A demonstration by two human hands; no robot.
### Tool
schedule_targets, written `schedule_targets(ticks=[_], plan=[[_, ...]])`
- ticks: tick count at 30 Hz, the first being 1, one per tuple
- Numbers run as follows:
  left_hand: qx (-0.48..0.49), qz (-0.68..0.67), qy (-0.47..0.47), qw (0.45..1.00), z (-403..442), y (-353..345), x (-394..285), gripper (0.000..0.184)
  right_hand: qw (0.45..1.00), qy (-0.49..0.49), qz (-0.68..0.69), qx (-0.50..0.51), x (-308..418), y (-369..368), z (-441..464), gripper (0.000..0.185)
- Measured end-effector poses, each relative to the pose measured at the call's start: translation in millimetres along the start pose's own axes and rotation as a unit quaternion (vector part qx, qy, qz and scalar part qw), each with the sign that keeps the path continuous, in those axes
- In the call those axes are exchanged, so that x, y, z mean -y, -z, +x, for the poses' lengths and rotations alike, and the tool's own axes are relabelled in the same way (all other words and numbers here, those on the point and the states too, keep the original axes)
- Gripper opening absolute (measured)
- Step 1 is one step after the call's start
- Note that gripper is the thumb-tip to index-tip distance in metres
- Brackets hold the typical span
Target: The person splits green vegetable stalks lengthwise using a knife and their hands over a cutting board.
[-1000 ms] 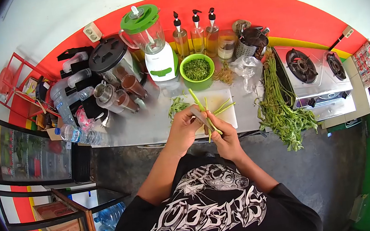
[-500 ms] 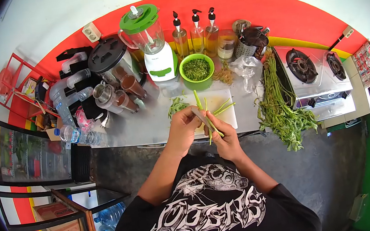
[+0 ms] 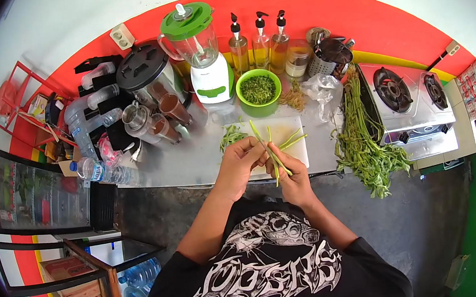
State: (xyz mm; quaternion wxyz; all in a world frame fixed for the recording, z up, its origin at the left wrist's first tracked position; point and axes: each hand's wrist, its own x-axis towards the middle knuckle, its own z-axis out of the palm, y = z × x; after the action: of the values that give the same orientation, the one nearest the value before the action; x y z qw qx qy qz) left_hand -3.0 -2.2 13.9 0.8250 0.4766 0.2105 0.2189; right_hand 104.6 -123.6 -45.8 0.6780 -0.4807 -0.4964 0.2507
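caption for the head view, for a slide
Both hands hold green stems over a white cutting board, before a green bowl of chopped greens.

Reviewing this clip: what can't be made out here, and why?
Head view:
- What the left hand pinches: hidden by its curled fingers.
- Grip ends of the green stems: covered by the right hand.
- Near middle of the cutting board: behind both hands.
- Depth of the chopped greens: the top layer and the green bowl's wall hide it.
- Items in the glass-fronted cabinet: too small and blurred.
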Motion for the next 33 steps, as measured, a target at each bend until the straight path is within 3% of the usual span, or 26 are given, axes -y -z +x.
schedule_targets(ticks=[2,11,17,23,26,33], plan=[[-0.039,0.018,-0.017,0.999,1.9,-0.2,0.7,0.019,1.000,-0.009,0.019,0.002,0.1,-1.9,0.2,0.058],[-0.032,0.016,-0.064,0.997,-2.9,1.8,2.3,0.022,0.999,-0.010,0.036,0.006,-7.5,-11.0,-2.0,0.059],[-0.006,0.006,-0.045,0.999,-13.8,1.8,-7.3,0.020,0.999,-0.016,0.027,0.006,-5.8,-15.9,0.0,0.059],[-0.053,-0.035,-0.032,0.997,-14.6,9.2,-8.4,0.018,0.999,-0.019,0.043,0.016,-7.3,-22.4,2.4,0.057],[-0.058,0.015,-0.055,0.997,-13.1,18.5,-2.0,0.018,0.997,-0.022,0.059,0.035,-7.7,-23.5,0.2,0.056],[-0.077,-0.011,-0.077,0.994,-23.2,10.1,-0.6,0.019,0.994,-0.055,0.094,0.023,-4.3,-30.1,-1.1,0.056]])
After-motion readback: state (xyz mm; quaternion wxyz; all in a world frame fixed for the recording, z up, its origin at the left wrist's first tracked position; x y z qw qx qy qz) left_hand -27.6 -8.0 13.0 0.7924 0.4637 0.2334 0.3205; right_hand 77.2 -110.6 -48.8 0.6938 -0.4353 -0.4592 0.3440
